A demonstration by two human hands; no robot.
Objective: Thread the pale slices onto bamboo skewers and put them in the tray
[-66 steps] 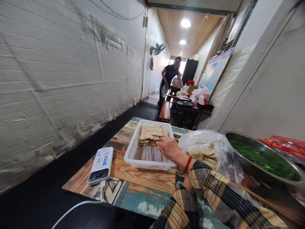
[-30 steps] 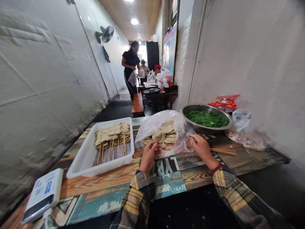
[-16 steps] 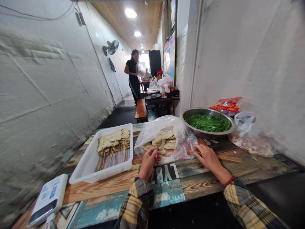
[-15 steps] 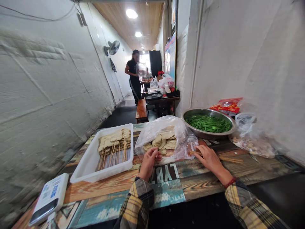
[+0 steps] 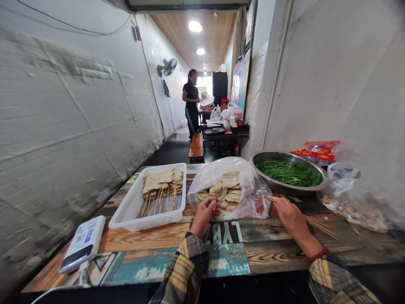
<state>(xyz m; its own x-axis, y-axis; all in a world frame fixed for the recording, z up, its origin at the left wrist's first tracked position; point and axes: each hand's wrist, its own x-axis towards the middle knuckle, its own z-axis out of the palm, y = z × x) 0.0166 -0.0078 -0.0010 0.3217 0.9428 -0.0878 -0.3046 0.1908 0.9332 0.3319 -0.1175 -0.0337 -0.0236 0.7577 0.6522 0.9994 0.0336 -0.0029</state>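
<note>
My left hand (image 5: 205,212) rests on the table with its fingers pinched at the mouth of a clear plastic bag (image 5: 249,190) of pale round slices (image 5: 226,189). Whether it grips a slice or the plastic I cannot tell. To the right, my right hand (image 5: 289,213) is closed on a thin bamboo skewer (image 5: 268,198) whose tip points at the bag. More loose skewers (image 5: 319,224) lie just behind that hand. Left of the bag, a white plastic tray (image 5: 133,207) holds several skewered slices (image 5: 163,182).
A steel bowl of green stalks (image 5: 289,173) stands behind the bag, with a red packet (image 5: 316,150) and another clear bag (image 5: 348,196) by the right wall. A white power bank (image 5: 84,242) lies at the table's left corner. Down the corridor a person in black (image 5: 190,105) stands by a bench (image 5: 196,147) and a table.
My right hand left the white tray, came over to the right of the bag and closed on a skewer. My left hand came to the bag's mouth. The view swung right.
</note>
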